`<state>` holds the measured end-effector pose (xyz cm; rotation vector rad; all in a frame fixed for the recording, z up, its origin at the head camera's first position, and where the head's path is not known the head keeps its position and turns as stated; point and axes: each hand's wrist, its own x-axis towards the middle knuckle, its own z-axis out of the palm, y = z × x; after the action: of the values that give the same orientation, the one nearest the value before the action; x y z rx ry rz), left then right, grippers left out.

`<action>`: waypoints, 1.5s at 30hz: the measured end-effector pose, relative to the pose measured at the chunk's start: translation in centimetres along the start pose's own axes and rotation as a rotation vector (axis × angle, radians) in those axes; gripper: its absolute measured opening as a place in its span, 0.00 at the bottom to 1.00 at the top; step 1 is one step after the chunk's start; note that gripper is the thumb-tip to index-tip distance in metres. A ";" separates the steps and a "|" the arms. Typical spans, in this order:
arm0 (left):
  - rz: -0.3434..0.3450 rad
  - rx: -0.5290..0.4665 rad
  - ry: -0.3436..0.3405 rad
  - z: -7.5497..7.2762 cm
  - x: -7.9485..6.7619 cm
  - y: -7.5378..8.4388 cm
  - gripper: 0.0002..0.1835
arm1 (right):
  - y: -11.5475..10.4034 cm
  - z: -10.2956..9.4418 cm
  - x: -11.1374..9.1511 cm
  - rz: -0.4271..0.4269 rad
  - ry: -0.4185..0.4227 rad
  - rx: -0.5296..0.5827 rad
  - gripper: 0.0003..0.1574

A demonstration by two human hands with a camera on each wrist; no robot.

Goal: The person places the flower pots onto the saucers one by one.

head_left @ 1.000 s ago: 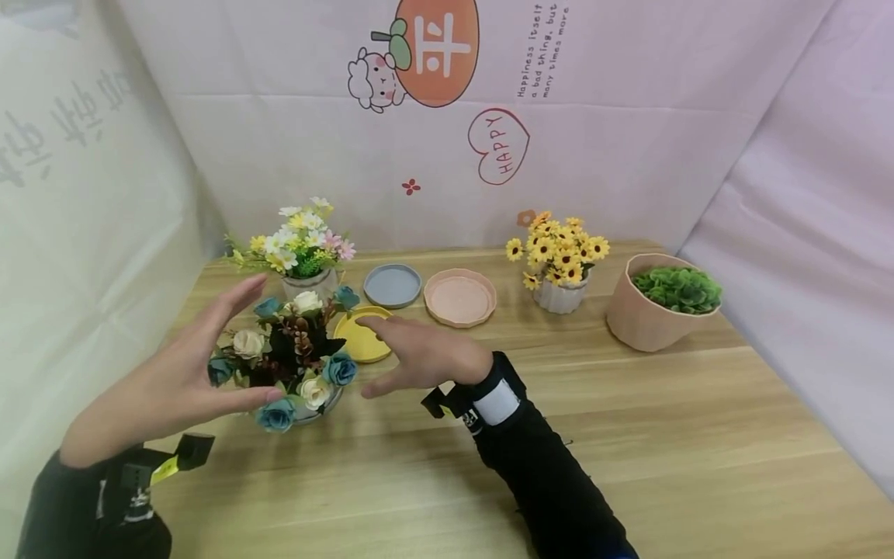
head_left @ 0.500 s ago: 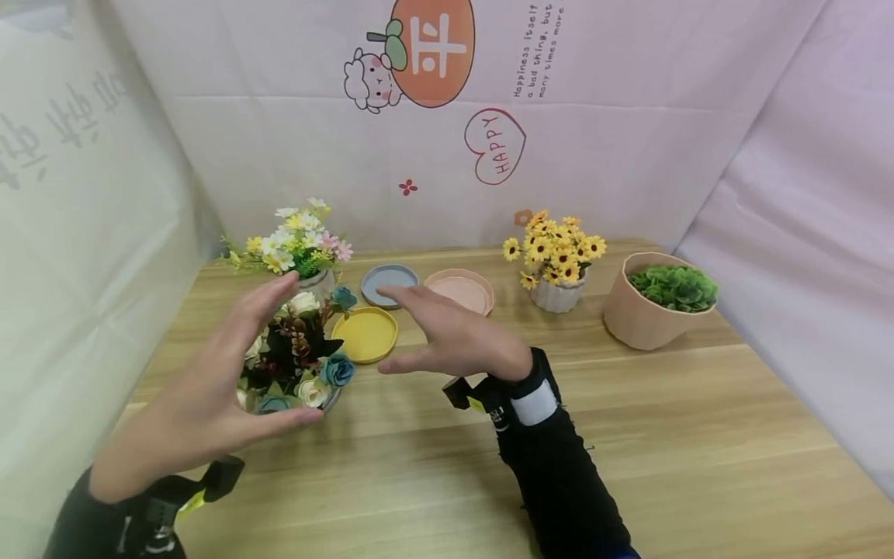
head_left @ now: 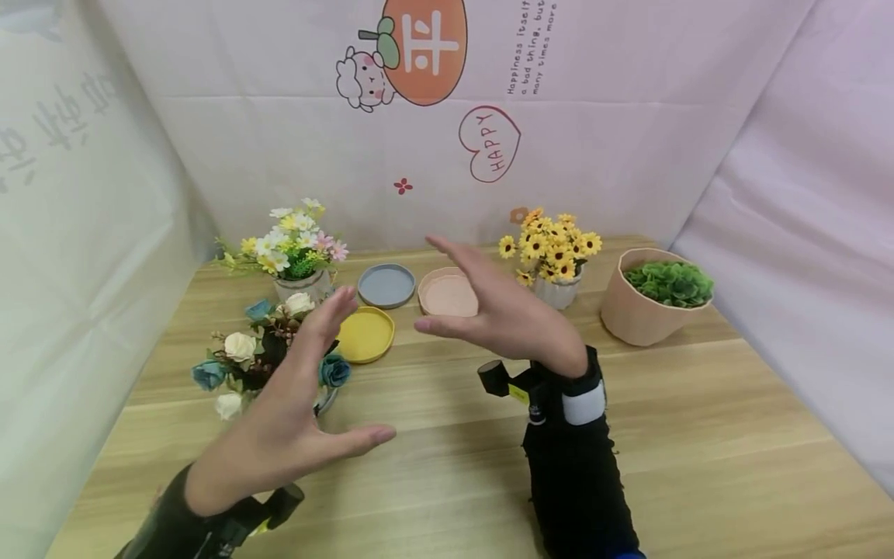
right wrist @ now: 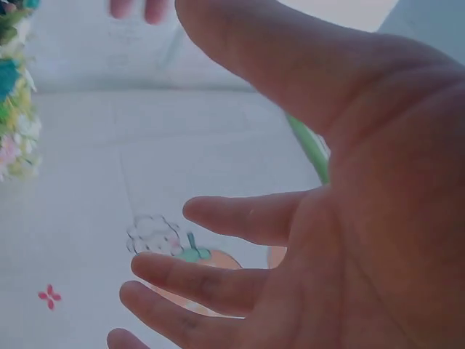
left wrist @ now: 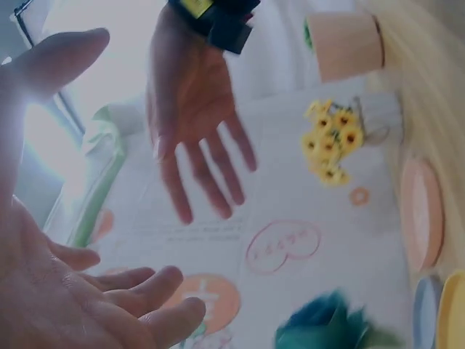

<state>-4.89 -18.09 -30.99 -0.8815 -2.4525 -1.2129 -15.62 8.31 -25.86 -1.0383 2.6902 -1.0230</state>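
Rose arrangement (head_left: 261, 349), blue and white, sits left, just beyond left hand (head_left: 293, 411), the nearer one; right hand (head_left: 517, 318) hovers well right, partly over pink saucer (head_left: 447, 295). Both hands empty, fingers loosely extended. Arrangement bushy, no clear long axis.

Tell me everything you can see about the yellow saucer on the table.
The yellow saucer is shallow and roughly round, with a low raised rim. It looks smooth; its exact material is unclear. It lies flat on the wood-grain table, nothing visible in it, nearer the camera than the blue-gray saucer. The left hand hides its left edge in the head view, without gripping it.
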 end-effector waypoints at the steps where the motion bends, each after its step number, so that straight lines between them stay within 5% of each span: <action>1: -0.006 -0.014 -0.002 0.5 0.1 0.0 0.76 | 0.1 -0.3 -0.2 0.009 0.017 0.001 0.62; 11: -0.142 -0.087 -0.031 5.7 0.8 -0.9 0.73 | 2.8 -3.3 -1.9 0.129 0.192 0.092 0.61; 16: -0.241 -0.039 -0.030 7.4 1.4 -2.7 0.72 | 4.5 -4.7 -2.8 0.288 0.328 0.156 0.66; 22: -0.383 -0.095 -0.066 8.3 2.0 -5.9 0.70 | 7.2 -5.9 -3.5 0.533 0.354 0.183 0.78; 27: -0.444 -0.139 0.030 9.6 2.4 -8.3 0.70 | 9.5 -6.3 -3.4 0.630 0.304 0.166 0.86; 31: -0.506 -0.181 0.157 10.7 2.9 -10.2 0.70 | 11.5 -6.1 -2.9 0.625 0.311 0.211 0.79; 36: -0.616 -0.204 0.179 10.4 3.0 -11.9 0.70 | 13.9 -5.4 -2.3 0.560 0.362 0.295 0.65; 45: -0.637 -0.129 0.148 7.8 2.6 -13.8 0.69 | 16.9 -4.1 -2.2 0.769 0.242 0.203 0.85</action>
<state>-15.34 -17.33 -43.19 -0.0023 -2.6330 -1.5725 -24.72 21.23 -33.37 0.1816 2.6787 -1.2371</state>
